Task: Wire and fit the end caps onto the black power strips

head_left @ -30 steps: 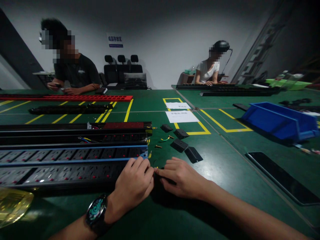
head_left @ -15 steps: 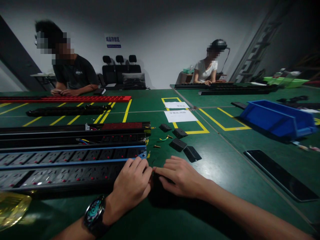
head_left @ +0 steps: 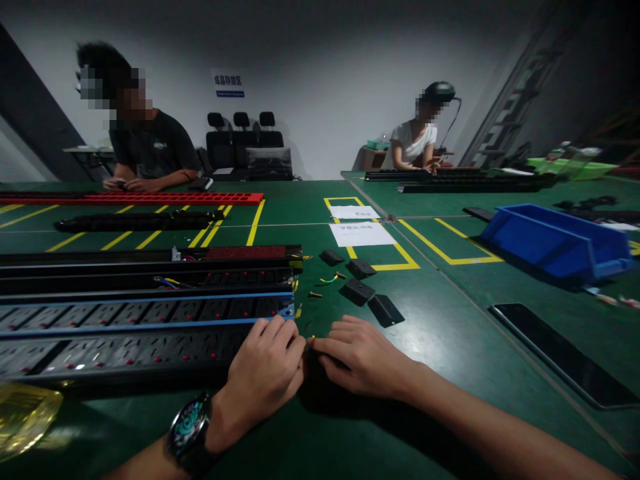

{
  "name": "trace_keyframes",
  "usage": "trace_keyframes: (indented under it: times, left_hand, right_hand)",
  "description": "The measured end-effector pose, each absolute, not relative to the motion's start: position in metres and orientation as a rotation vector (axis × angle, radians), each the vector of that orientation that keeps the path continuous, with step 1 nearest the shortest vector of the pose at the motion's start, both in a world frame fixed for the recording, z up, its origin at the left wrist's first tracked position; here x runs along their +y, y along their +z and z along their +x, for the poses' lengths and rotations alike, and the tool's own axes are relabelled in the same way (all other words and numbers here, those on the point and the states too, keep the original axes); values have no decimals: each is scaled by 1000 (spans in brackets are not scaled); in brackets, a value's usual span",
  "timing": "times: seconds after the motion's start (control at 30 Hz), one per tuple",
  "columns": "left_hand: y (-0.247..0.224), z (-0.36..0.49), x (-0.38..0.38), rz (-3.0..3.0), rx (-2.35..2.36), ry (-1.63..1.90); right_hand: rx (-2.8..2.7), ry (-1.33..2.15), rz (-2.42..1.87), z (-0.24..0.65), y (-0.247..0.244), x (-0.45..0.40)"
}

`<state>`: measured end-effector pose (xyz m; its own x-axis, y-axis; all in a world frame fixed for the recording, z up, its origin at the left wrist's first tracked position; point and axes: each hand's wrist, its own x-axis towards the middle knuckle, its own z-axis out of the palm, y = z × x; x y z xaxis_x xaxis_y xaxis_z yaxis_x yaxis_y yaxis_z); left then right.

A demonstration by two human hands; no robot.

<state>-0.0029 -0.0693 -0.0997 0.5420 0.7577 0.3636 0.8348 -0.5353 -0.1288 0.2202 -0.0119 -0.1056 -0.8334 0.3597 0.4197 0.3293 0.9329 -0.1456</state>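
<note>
The left hand is bent over the right end of the near black power strip, its fingers curled; whether they grasp anything cannot be told, as the back of the hand hides them. The right hand reaches in from the right, index finger pointing left, its tip just beside the left hand and at a tiny yellow piece. Whether the right fingers pinch that piece cannot be told.

The near strip lies on the left of the green desk, with a blue-edged power strip just beyond it. Farther than the hands lie a small screw, a green-and-yellow wire and four black end caps. To the right are a phone, near, and a blue bin, farther off.
</note>
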Motion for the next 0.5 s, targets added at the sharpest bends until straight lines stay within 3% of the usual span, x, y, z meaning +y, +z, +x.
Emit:
trace_keyframes:
  times: [0.5]
  left_hand:
    - [-98,-3,-69,-2494,-1316,-381]
  right_hand:
    - [-2636,81,-506,220,-106,-12]
